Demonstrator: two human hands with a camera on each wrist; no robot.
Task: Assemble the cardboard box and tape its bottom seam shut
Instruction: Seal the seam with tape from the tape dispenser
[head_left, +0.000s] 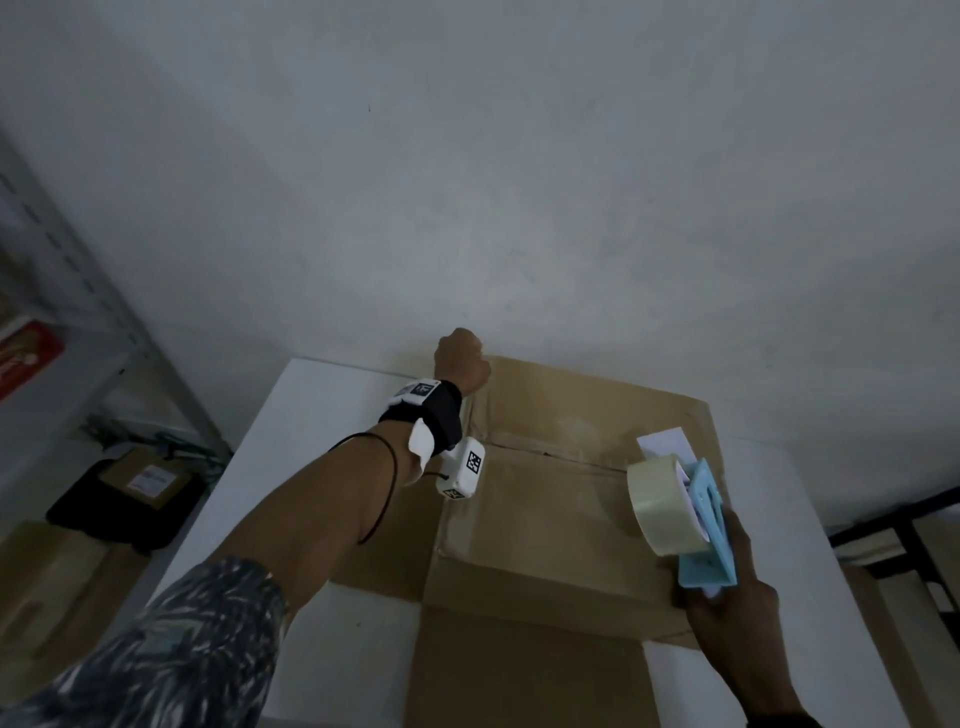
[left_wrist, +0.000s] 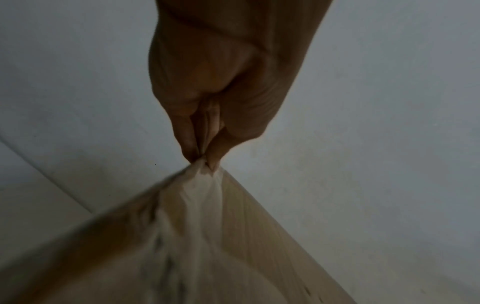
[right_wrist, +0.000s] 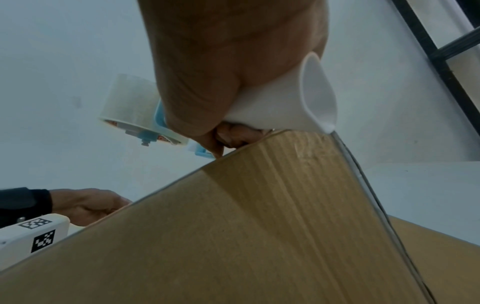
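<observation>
a cardboard box is seen in the lower middle of the head view, on a white table set against a pale wall. its closed flaps face up, with the seam running across the middle of the upper face, and an unfolded flap lies toward the bottom edge of the frame.

the left hand is reached to the far left corner of the box, just above centre in the head view. in the left wrist view its fingertips are pressed together on a crumpled, pale strip of tape at the box corner, so the strip is pinched.

the right hand is found at the lower right of the head view, at the near right edge of the box. its fingers are wrapped around the white handle of a blue tape dispenser, which carries a roll of clear tape and is held over the right side of the box.

a metal shelf is seen at the left edge, with a dark bag on the floor below it.
</observation>
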